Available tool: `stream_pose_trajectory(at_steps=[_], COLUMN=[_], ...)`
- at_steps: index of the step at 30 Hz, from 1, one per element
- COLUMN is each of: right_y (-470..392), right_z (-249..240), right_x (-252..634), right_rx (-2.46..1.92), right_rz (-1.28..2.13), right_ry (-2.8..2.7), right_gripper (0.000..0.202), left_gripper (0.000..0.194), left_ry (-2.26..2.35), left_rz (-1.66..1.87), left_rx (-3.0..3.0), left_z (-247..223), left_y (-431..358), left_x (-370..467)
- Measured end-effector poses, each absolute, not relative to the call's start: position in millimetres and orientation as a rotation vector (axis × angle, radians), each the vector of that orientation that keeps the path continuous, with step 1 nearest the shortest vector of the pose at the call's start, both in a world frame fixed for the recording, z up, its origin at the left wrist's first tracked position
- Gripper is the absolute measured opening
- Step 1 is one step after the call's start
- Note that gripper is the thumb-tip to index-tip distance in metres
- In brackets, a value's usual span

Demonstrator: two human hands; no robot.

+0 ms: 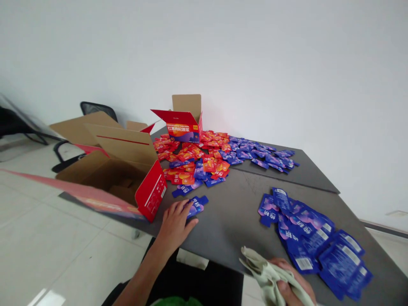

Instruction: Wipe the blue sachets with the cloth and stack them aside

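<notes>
My left hand (175,223) rests at the table's near edge, its fingers stretched out and the thumb apart. The fingertips lie over the edge of a blue pouch (198,205) lying flat on the grey table; whether they press on it I cannot tell. At the lower right, my right hand (295,280) is closed around a crumpled pale green cloth (266,276). Close beside that hand lies a spread of blue pouches (306,231), several overlapping, some with barcode labels up. Just left of my left hand stands an open red carton (153,193), flaps raised.
A second open red carton (183,127) stands farther back among red pouches (208,163) with some blue ones mixed in. Another heap of blue pouches (264,155) lies at the back right. Black chairs (97,109) stand on the left beyond the table; a white wall is behind.
</notes>
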State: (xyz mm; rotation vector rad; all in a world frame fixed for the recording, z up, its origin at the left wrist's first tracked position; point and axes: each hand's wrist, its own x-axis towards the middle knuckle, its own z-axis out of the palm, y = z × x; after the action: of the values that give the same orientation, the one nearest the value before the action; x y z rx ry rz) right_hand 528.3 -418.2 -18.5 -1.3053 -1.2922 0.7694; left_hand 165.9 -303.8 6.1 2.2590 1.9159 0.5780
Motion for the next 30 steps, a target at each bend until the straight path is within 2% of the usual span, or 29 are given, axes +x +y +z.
stream_pose_trajectory(at_steps=[4,16,23,26,30], right_y=[-418,-419,-422,-423,-423], right_z=[-20,-24,-29,-28,-28], right_x=[528,525,523,521,517], right_rx=[-1.338,-1.345,-1.345,-1.338,-1.323], right_rz=[0.703,0.761,0.783,0.818,0.846], right_ry=[-1.354,-1.32,-1.242,-1.209,-1.156], right_gripper=[0.038,0.035,0.036,0.036,0.04], left_gripper=[0.055,0.036,0.043,0.041,0.049], left_ry=[1.909,1.512,1.169,1.205,1.315], left_rz=[0.55,0.752,0.718,0.675,0.638], left_rx=[2.241,2.284,2.453,2.511,2.508], left_z=[6,10,7,11,10], left_y=[-299,-306,-323,-332,-333], left_x=[166,194,237,228,206])
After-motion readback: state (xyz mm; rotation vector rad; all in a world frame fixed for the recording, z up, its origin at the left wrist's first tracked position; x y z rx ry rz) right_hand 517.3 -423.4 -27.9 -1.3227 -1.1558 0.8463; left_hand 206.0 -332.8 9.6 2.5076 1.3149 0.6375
